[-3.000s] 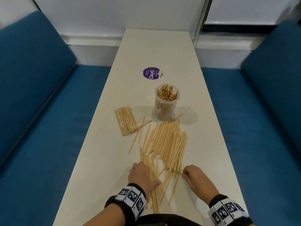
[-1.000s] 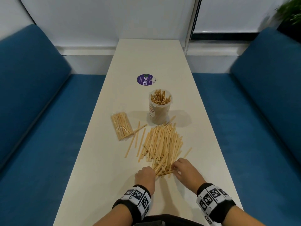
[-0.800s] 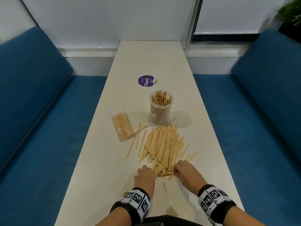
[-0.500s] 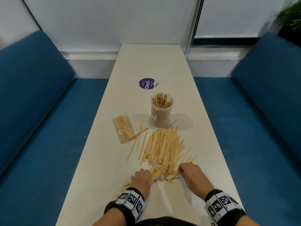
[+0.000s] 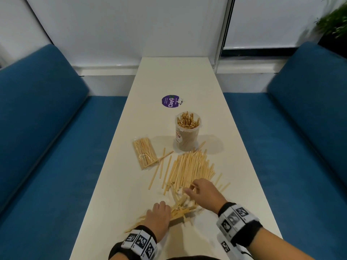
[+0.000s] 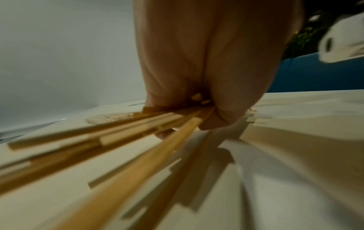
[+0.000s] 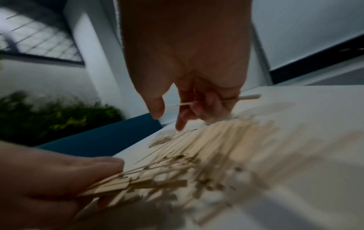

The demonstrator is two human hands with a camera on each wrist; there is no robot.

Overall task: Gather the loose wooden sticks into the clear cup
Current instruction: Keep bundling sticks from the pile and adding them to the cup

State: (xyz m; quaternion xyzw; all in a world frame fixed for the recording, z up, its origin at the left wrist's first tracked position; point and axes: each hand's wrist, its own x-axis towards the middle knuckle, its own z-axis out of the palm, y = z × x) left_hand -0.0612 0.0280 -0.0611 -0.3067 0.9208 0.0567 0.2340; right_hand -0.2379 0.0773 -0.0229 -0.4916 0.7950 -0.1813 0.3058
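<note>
A clear cup [image 5: 187,136] packed with upright sticks stands mid-table. In front of it lies a fanned pile of loose wooden sticks [image 5: 189,167], blurred in the right wrist view [image 7: 226,140]. My left hand [image 5: 159,212] grips a bundle of sticks [image 5: 180,211] near the table's near edge; the left wrist view shows them [image 6: 138,129] splaying out from under the curled left hand [image 6: 206,109]. My right hand [image 5: 197,190] hovers over the pile's near end, and a single stick [image 7: 248,97] is held between its curled fingers [image 7: 204,104].
A sealed clear pack of sticks [image 5: 144,153] lies left of the cup, with a few strays beside it. A purple round sticker [image 5: 170,101] sits farther back. Blue benches [image 5: 56,147] flank the narrow white table [image 5: 178,76]; a plant [image 5: 334,17] is at the far right.
My left hand has drawn back toward the near edge with a bundle of sticks in its grip. My right hand has moved forward and left onto the pile's near end.
</note>
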